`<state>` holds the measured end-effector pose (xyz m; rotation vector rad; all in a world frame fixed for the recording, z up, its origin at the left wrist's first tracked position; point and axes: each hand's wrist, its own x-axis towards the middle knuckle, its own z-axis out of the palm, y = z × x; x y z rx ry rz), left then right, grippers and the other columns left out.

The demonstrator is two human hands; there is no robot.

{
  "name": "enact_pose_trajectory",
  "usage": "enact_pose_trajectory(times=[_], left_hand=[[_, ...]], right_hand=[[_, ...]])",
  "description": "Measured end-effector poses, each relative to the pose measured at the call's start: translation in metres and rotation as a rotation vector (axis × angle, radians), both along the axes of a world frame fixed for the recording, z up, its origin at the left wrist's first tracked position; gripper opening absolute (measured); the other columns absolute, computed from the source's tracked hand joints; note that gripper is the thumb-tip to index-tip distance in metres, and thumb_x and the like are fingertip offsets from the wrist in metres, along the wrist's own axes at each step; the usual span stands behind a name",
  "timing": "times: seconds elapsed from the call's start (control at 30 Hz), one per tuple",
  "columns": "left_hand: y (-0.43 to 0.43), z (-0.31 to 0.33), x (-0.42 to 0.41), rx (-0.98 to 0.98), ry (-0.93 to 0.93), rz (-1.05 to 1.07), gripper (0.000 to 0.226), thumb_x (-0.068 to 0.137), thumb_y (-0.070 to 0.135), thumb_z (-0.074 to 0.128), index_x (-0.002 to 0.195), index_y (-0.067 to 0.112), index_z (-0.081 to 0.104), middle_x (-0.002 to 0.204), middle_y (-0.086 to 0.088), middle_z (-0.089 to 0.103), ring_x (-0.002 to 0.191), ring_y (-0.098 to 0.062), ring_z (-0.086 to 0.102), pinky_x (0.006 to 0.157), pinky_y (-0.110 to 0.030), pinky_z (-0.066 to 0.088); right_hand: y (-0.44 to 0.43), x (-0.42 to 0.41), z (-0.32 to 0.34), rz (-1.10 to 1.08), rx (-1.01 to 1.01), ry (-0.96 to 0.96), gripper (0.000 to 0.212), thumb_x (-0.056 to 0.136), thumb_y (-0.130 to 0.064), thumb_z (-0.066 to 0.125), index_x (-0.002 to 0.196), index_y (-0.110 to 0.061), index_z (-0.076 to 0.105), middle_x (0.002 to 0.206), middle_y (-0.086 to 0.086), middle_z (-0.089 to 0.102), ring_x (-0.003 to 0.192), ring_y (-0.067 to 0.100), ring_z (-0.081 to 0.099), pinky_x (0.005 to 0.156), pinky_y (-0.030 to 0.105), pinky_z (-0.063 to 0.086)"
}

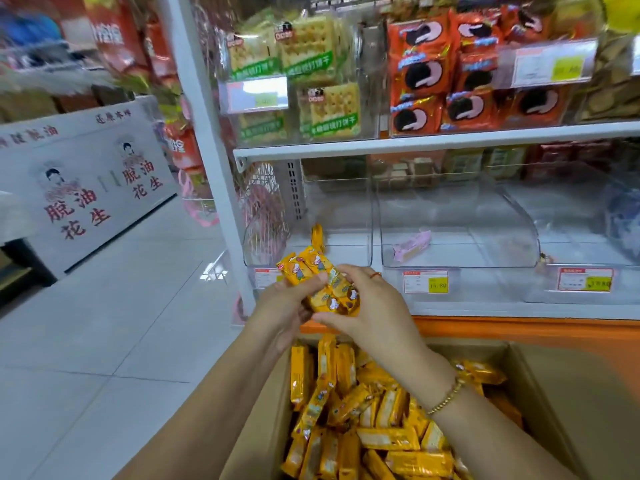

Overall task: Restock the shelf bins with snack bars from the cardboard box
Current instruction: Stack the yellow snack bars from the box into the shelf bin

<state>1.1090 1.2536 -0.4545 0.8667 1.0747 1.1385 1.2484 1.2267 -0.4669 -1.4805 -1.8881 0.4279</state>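
Now: both hands grip one bundle

Left hand and right hand together clutch a bundle of glossy yellow foil snack bars above the far edge of the brown cardboard box. More slim bars are heaped inside. The clear curved plastic bins sit just behind.

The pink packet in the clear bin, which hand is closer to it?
Right. The right hand is below and left of the pink packet; the left hand is farther left, beyond the yellow snack bars both hands grip.
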Motion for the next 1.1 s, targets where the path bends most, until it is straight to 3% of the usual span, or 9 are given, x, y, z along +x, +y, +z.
enact_pose_trajectory(times=[0.23,0.3,0.4,0.5,0.6,0.7,0.8,0.93,1.1], left_hand=[[0.048,0.005,-0.012,0.196,-0.029,-0.021,0.029,0.089,0.026,0.061,0.105,0.003,0.065,0.094,-0.012,0.068,0.088,-0.021,0.065,0.070,-0.024,0.054],[0.064,0.001,-0.023,0.262,0.247,0.113,0.029,0.089,0.036,0.062,0.097,0.008,0.068,0.087,-0.004,0.065,0.088,-0.017,0.062,0.076,-0.017,0.048],[0.080,-0.018,-0.044,0.424,0.873,0.295,0.025,0.093,0.023,0.057,0.115,0.015,0.064,0.104,0.004,0.065,0.085,-0.010,0.060,0.072,-0.016,0.038],[0.079,-0.034,-0.050,0.522,1.043,0.217,0.027,0.090,0.014,0.058,0.117,0.014,0.063,0.111,0.000,0.064,0.074,-0.003,0.054,0.069,-0.013,0.034],[0.090,-0.046,-0.057,0.580,1.102,0.170,0.023,0.089,0.013,0.059,0.110,0.014,0.068,0.109,-0.001,0.066,0.085,-0.006,0.058,0.073,-0.013,0.035],[0.091,-0.053,-0.059,0.636,1.098,0.146,0.020,0.087,0.013,0.062,0.105,0.015,0.071,0.104,0.001,0.067,0.093,-0.010,0.061,0.075,-0.014,0.039],[0.092,-0.055,-0.062,0.672,1.101,0.144,0.019,0.086,0.011,0.064,0.103,0.016,0.071,0.101,0.002,0.067,0.090,-0.007,0.058,0.074,-0.010,0.036],[0.095,-0.056,-0.063,0.682,1.092,0.139,0.019,0.084,0.011,0.066,0.101,0.017,0.071,0.099,0.003,0.067,0.090,-0.007,0.059,0.073,-0.009,0.037],[0.098,-0.057,-0.062,0.653,1.070,0.139,0.020,0.083,0.011,0.066,0.100,0.021,0.071,0.099,0.006,0.066,0.087,-0.001,0.056,0.075,-0.001,0.034]], right_hand=[[0.072,-0.027,0.022,-0.098,-0.021,-0.069,0.061,0.073,-0.038,0.071,0.127,-0.022,0.048,0.112,0.002,0.057,0.106,0.022,0.055,0.075,0.029,0.040],[0.106,-0.027,0.028,-0.159,-0.096,-0.032,0.060,0.072,-0.036,0.072,0.125,-0.019,0.047,0.113,0.006,0.059,0.105,0.027,0.057,0.074,0.030,0.041],[0.174,-0.028,0.025,-0.268,-0.216,-0.029,0.061,0.073,-0.033,0.073,0.122,-0.014,0.042,0.118,0.012,0.059,0.106,0.033,0.058,0.076,0.034,0.043],[0.216,-0.023,0.013,-0.316,-0.368,-0.055,0.069,0.076,-0.036,0.074,0.128,-0.010,0.037,0.125,0.014,0.057,0.112,0.034,0.057,0.079,0.034,0.045],[0.248,-0.023,-0.003,-0.357,-0.479,-0.132,0.062,0.084,-0.034,0.069,0.132,-0.005,0.043,0.129,0.012,0.054,0.116,0.030,0.055,0.079,0.030,0.043],[0.270,-0.027,-0.019,-0.332,-0.533,-0.264,0.034,0.088,-0.031,0.062,0.113,-0.007,0.062,0.119,0.010,0.057,0.116,0.027,0.056,0.081,0.028,0.045],[0.294,-0.030,-0.037,-0.371,-0.519,-0.225,0.018,0.082,-0.029,0.065,0.095,-0.017,0.060,0.108,0.010,0.059,0.103,0.027,0.059,0.075,0.029,0.047],[0.309,-0.035,-0.038,-0.385,-0.313,-0.438,0.032,0.087,-0.027,0.060,0.114,-0.010,0.055,0.113,0.012,0.059,0.113,0.029,0.050,0.089,0.034,0.041],[0.321,-0.048,-0.039,-0.323,-0.271,-0.533,0.032,0.085,-0.040,0.059,0.101,-0.013,0.066,0.103,0.007,0.063,0.103,0.025,0.053,0.093,0.036,0.034]])
